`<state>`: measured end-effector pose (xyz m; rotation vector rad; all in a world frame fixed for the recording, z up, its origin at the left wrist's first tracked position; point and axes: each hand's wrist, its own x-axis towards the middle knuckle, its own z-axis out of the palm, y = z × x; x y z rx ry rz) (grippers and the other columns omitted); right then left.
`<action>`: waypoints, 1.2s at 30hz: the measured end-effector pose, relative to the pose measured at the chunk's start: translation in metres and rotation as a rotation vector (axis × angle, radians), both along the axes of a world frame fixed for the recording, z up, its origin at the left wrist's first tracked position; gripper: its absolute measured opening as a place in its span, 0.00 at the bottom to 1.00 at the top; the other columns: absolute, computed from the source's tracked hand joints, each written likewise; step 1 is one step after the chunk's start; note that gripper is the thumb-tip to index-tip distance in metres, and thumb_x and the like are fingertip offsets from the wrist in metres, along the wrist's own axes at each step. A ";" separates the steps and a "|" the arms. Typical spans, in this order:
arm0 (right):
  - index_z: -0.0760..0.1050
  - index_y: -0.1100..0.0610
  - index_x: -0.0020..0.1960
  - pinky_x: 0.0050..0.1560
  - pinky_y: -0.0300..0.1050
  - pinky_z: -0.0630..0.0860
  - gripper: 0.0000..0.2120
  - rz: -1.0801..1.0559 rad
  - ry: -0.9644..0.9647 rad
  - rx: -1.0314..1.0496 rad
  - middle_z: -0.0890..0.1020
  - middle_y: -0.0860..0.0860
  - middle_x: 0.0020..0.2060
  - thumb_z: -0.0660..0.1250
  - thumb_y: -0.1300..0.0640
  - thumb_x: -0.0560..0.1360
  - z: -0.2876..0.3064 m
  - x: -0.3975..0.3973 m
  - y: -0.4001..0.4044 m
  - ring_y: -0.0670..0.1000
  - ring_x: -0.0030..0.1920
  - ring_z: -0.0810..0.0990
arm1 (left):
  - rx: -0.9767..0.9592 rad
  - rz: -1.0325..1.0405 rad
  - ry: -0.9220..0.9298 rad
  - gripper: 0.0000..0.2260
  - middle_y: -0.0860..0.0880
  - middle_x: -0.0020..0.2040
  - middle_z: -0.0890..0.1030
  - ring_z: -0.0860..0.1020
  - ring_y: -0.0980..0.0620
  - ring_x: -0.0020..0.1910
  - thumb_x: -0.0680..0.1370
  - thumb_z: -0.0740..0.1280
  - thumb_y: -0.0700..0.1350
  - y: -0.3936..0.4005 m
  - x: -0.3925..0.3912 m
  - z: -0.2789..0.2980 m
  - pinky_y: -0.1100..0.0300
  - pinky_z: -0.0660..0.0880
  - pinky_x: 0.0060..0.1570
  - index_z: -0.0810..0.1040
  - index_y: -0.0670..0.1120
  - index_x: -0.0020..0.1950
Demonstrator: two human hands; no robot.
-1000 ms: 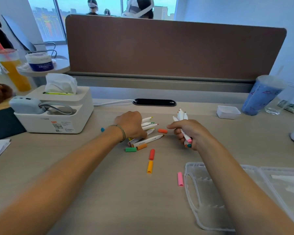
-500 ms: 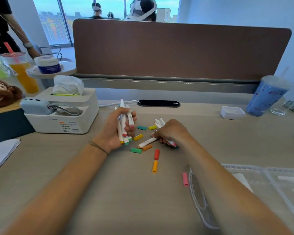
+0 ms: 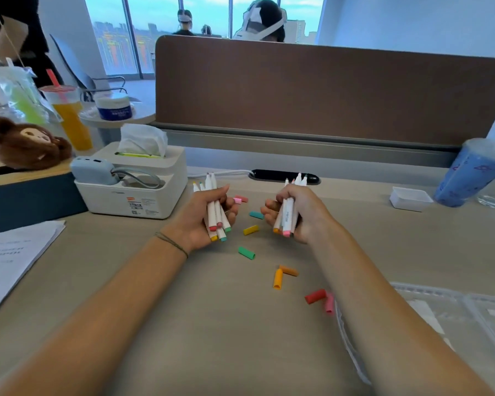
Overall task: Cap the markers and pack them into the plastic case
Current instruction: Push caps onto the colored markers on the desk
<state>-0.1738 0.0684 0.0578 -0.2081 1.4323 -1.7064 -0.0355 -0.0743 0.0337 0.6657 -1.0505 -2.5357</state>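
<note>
My left hand (image 3: pixel 205 217) grips a bundle of several white uncapped markers (image 3: pixel 215 208), tips pointing up. Another bundle of white markers (image 3: pixel 286 212) stands upright in the grip of my right hand (image 3: pixel 300 212). Loose caps lie on the desk between and below the hands: a teal cap (image 3: pixel 256 215), a yellow cap (image 3: pixel 251 230), a green cap (image 3: pixel 246 253), two orange caps (image 3: pixel 277 278), a red cap (image 3: pixel 315 296) and a pink cap (image 3: pixel 329 302). The clear plastic case (image 3: pixel 440 318) lies open at the lower right, partly hidden by my right forearm.
A white tissue box organiser (image 3: pixel 137 181) stands at the left, with papers (image 3: pixel 9 252) in front of it. A small white dish (image 3: pixel 410 198) and a blue cup (image 3: pixel 469 172) are at the right. A brown partition (image 3: pixel 326 92) closes the back of the desk.
Both hands picked markers off the desk and raised them upright, one bundle each. No marker lies on the desk now. The view shifted closer and to the right.
</note>
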 end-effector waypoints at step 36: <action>0.73 0.53 0.49 0.58 0.53 0.80 0.10 0.318 0.730 0.315 0.81 0.52 0.46 0.67 0.47 0.74 -0.033 0.192 -0.167 0.55 0.51 0.83 | -1.105 0.134 -1.110 0.11 0.45 0.41 0.80 0.80 0.49 0.39 0.76 0.70 0.52 -0.104 0.165 0.004 0.58 0.76 0.38 0.77 0.44 0.47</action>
